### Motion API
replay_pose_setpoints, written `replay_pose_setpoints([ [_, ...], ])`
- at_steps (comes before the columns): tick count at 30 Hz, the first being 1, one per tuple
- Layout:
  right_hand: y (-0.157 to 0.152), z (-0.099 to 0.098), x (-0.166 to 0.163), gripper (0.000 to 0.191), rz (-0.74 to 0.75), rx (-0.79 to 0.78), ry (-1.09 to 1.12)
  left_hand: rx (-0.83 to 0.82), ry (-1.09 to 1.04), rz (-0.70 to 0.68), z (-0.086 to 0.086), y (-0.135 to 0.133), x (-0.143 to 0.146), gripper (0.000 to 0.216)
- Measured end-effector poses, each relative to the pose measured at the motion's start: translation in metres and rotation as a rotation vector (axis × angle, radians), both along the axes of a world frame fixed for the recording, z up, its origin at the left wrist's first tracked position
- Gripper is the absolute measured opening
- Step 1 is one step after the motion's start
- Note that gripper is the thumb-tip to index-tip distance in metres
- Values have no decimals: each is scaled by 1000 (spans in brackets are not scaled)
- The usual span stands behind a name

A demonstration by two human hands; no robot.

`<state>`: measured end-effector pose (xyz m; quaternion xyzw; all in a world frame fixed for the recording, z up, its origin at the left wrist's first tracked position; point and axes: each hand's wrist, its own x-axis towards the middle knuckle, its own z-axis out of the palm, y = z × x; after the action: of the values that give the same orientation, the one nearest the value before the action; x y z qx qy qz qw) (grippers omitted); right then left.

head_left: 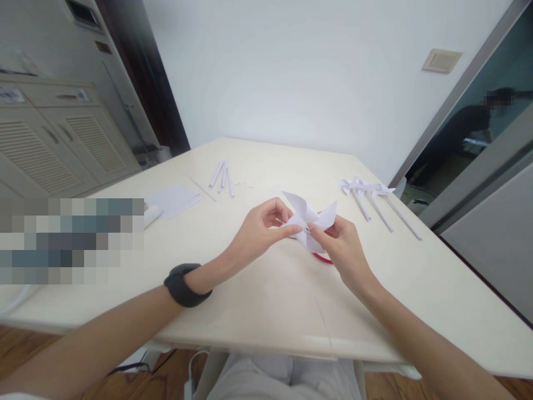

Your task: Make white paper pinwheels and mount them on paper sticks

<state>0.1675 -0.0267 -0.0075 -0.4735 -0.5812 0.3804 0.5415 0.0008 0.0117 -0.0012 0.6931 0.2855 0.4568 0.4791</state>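
Observation:
A white paper pinwheel [306, 211] with curled blades is held above the middle of the table. My left hand [268, 225] grips it from the left, its thumb pressed near the centre. From the right, my right hand [337, 241] pinches it with the thumb also at the centre. Whatever lies between the thumbs is too small to make out. Part of a red-handled tool [322, 258] shows on the table under the pinwheel; the rest is hidden. A thin thread or wire [323, 316] runs toward the table's front edge.
Finished paper pinwheels on sticks [377, 203] lie at the right. Several rolled paper tubes [222, 175] lie at the back left, near a thin rod [202, 188] and paper sheets [172, 200]. A person [462, 128] is beyond the doorway at right.

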Motion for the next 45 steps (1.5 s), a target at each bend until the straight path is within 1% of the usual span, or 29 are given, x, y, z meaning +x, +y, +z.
replay_pose_setpoints([
  [6, -1, 0, -1, 13, 22, 13, 5, 57, 38, 45, -1, 0, 0, 27],
  [11, 1, -2, -2, 14, 23, -8, -18, 78, 38, 91, -3, 0, 2, 26],
  [16, 1, -3, -2, 15, 36, -14, -24, 51, 16, 73, -3, 0, 2, 25],
  [24, 2, -4, -1, 18, 27, -32, -19, -48, -48, 49, -1, -1, 3, 25],
  [31, 2, -2, -2, 18, 21, -38, -1, -68, -64, 48, -2, -1, 2, 25],
  [45, 0, -3, -2, 18, 25, -36, -45, -87, -42, 52, -2, -2, 1, 26],
])
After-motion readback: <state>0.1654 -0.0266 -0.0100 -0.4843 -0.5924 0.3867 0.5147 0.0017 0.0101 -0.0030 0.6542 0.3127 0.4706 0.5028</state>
